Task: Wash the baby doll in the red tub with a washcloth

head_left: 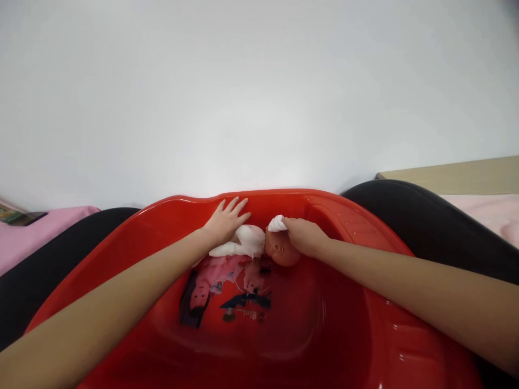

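A baby doll [279, 251] with a white cloth body [245, 241] lies inside a large red plastic tub [324, 324], near its far wall. My left hand [225, 220] rests on the doll's body, fingers stretched out flat. My right hand [304, 236] lies over the doll's head, closed on a small white cloth [276, 223] that touches the top of the head. Both forearms reach in over the tub's near rim.
A cartoon picture [227, 292] is printed on the tub's floor. Black cushioned shapes [425, 221] flank the tub on both sides. Pink fabric [36, 232] lies at the left and far right, a tan board [454, 175] at the right, a white wall behind.
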Tool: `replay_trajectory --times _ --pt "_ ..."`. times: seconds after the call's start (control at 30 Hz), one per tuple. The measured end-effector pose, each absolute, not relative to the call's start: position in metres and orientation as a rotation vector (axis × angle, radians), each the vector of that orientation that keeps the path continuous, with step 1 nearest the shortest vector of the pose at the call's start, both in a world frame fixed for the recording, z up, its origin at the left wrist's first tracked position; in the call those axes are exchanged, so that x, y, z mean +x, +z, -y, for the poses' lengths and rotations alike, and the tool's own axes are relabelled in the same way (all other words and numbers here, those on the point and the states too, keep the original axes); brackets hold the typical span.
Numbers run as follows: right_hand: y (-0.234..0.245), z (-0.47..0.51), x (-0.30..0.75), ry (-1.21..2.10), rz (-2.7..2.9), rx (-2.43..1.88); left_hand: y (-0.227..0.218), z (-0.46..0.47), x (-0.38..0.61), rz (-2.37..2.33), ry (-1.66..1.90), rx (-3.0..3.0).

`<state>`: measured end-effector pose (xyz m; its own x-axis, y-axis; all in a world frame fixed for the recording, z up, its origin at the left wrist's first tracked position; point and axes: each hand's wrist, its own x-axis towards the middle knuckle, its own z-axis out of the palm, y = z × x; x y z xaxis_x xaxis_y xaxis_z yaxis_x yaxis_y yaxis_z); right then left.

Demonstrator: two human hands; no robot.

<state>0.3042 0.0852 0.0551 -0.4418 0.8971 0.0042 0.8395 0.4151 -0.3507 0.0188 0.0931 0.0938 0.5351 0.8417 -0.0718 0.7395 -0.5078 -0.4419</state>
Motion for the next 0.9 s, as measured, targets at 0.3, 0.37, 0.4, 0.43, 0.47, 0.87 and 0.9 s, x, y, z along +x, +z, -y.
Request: replay_trajectory --times 0.3,0.37,0.4,0.43,0.47,0.87,0.9 --pt "0.066 -0.079 0.308 0.619 2.318 -1.421 0.109 -0.134 0.029 1.484 0.555 -2.388" --pt "0.068 -0.079 0.307 0.579 2.292 -1.365 0.112 -0.137 0.029 1.454 0.562 -2.407" --pt "0.069 -0.078 0.307 0.538 2.278 -1.321 0.113 -0.137 0.029 1.448 0.564 -2.419" --pt "0.070 -0.077 0.307 0.484 2.261 -1.268 0.114 -0.138 0.029 1.447 0.564 -2.430" --pt "0.071 -0.075 0.306 0.421 2.252 -1.206 0.115 -0.138 0.029 1.450 0.558 -2.440" --pt "0.051 -0.072 0.173 -0.891 2.676 0.199 0.113 -0.126 0.027 1.440 0.371 -2.439" --pt "0.041 -0.075 0.161 -0.900 2.723 0.218 0.113 -0.125 0.028 1.442 0.374 -2.440"
